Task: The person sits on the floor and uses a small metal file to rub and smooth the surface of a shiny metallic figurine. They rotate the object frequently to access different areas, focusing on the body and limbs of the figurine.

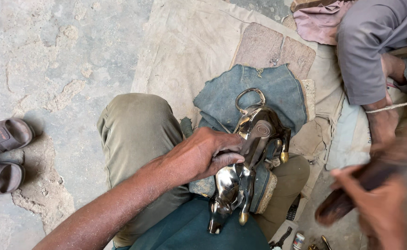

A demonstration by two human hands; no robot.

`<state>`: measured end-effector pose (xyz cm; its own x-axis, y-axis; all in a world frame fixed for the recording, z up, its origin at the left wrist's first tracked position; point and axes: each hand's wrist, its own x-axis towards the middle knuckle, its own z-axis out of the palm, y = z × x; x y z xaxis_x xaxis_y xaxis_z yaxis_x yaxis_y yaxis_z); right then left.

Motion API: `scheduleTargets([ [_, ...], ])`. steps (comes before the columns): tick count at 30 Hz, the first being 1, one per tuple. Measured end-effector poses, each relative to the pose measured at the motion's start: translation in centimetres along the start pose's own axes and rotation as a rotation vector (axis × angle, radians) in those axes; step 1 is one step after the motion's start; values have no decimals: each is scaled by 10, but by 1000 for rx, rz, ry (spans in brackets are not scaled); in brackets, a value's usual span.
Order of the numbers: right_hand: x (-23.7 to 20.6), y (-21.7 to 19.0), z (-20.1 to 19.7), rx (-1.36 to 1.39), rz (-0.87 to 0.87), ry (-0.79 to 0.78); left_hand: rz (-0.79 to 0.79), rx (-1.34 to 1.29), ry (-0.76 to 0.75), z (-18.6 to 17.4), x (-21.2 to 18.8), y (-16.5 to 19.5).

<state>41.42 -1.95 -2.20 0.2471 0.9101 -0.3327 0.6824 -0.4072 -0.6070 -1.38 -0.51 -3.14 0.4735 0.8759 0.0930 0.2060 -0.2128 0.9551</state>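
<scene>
A shiny metal animal figurine (247, 157) with a curled trunk or tail loop lies across my lap on a blue denim pad (263, 92). My left hand (208, 153) presses down on its middle, fingers wrapped over the body. My right hand (379, 208) is at the lower right, blurred by motion, gripping a dark wooden-handled tool (351, 190) held away from the figurine.
Another person's leg and foot in grey trousers (375, 51) sit at the upper right. A pair of brown sandals (2, 155) lies on the concrete floor at the left. Beige cloth (189, 46) covers the ground ahead. Small tools and a little jar (298, 240) lie by my right knee.
</scene>
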Motion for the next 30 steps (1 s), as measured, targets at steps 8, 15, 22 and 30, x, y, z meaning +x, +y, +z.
scheduleTargets([
  [8, -39, 60, 89, -390, 158, -333, 110, -1, 20, 2, 0, -1],
  [15, -76, -96, 68, -4, -491, 101, 106, 20, -64, -1, 5, 3],
  [22, -62, -193, 79, 34, -664, 19, 7, 56, -57, 1, 5, 6],
  [30, -49, -188, 70, 68, -759, -151, 93, 45, -52, 0, 7, 5],
])
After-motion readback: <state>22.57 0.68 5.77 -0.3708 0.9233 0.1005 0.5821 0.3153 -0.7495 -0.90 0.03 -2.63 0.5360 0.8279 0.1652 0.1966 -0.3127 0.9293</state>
